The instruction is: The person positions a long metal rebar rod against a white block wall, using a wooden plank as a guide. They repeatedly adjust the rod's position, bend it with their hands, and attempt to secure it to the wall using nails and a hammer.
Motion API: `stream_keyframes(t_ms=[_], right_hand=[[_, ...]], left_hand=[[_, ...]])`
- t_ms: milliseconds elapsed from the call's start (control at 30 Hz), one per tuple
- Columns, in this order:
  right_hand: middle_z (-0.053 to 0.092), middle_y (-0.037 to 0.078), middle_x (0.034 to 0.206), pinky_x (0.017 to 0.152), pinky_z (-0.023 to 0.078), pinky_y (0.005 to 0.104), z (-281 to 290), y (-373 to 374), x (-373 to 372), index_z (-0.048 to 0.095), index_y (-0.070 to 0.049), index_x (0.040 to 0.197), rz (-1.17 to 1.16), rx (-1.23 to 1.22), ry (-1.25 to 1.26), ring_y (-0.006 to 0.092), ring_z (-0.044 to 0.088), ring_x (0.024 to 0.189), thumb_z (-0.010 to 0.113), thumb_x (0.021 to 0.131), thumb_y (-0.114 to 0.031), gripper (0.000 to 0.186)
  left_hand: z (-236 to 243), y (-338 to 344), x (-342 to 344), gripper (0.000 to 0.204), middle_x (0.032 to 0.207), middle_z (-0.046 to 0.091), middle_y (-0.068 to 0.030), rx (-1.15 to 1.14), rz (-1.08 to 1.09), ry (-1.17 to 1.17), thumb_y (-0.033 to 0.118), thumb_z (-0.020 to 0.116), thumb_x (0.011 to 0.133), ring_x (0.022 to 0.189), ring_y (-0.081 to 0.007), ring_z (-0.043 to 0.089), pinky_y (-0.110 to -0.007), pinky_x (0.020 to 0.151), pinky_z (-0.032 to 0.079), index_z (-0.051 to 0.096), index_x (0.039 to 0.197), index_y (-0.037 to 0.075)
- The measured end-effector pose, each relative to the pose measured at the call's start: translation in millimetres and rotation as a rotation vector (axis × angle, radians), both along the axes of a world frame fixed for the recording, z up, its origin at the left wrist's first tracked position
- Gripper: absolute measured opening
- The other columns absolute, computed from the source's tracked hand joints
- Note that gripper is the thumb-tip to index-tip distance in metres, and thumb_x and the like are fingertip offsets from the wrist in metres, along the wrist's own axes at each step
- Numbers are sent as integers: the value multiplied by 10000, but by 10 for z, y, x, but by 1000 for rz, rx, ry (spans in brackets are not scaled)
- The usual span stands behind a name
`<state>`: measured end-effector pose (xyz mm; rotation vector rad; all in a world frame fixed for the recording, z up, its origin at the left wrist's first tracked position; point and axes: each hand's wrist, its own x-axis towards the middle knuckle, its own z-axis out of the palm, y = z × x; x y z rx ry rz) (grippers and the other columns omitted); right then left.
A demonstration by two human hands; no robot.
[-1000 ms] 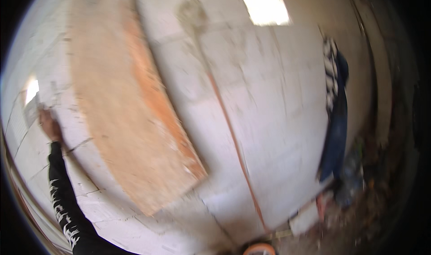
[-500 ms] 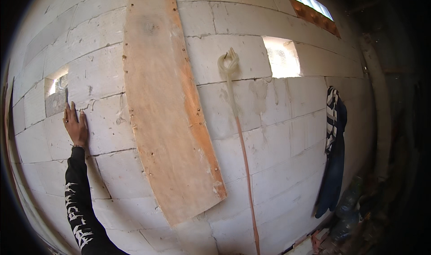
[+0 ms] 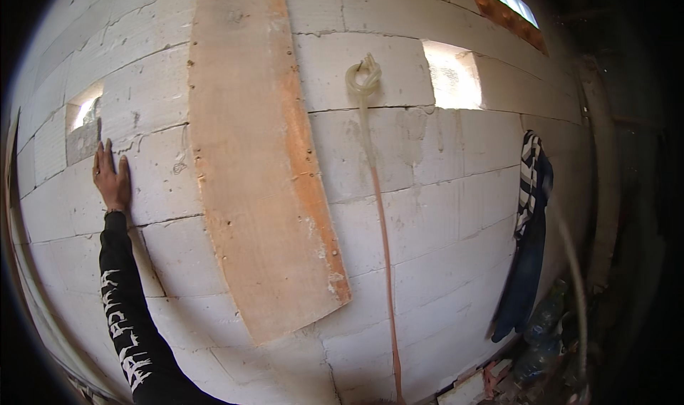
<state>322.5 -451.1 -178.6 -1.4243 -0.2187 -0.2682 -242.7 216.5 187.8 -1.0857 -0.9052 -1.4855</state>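
1. At nine o'clock, our left hand [image 3: 112,182] lies along the wall [image 3: 442,205], back towards us (we can't tell if the palm presses on it); fingers straight and slightly apart, thumb spread wider. Our right hand is out of view.
2. Between nine and ten, the grey block [image 3: 83,144] sits just beyond our fingertips, below the small opening [image 3: 86,113].
3. If that block is loose, a hard push could shift it; rough edges might scrape our skin should we slip.
4. The wall is pale, chalky-looking masonry with dark, uneven joints. Towards eleven, the board [image 3: 242,163] is long, tan and nail-studded; the slender hose [image 3: 383,234] loops at twelve and drops towards six.
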Motion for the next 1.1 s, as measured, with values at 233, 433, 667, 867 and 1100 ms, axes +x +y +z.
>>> stream_keyframes(t_ms=[233,433,667,867,1100], right_hand=[[551,60,917,527,401,330,653,1443,1543,456,-1,1326,-320,509,-1054,133,463,631,511,1036,-282,407],[390,6,569,485,283,324,3754,3351,460,519,-18,739,70,728,-1327,105,350,530,474,1054,-250,393],[557,261,589,571,456,521,5801,4405,-96,524,24,594,-55,1022,-1186,472,591,600,531,921,-259,433],[623,281,666,654,494,500,6422,4961,-633,601,48,642,115,1031,-1046,476,639,697,530,915,-374,508],[644,256,666,654,498,468,6532,5264,-563,627,50,663,299,959,-1080,410,677,680,521,925,-424,552]], left_hand=[[-130,115,311,661,1629,273,-62,-174,-26,-127,483,513,954,1497,-294,236,-506,1208,124,366,1533,201],[-394,-560,144,615,1475,494,-115,-349,-440,-173,419,647,900,1435,-330,313,-431,1207,167,512,1410,105],[-1603,-3049,1812,479,1348,584,-134,-500,-720,-24,389,676,841,1369,-375,347,-505,1166,211,638,1201,76],[-2037,-3401,2324,488,1311,570,-178,-583,-717,-80,276,737,770,1307,-382,377,-505,1143,233,616,1187,54],[-2187,-3177,2472,487,1346,564,-167,-633,-690,-136,278,706,776,1305,-356,411,-490,1130,246,615,1200,58]])
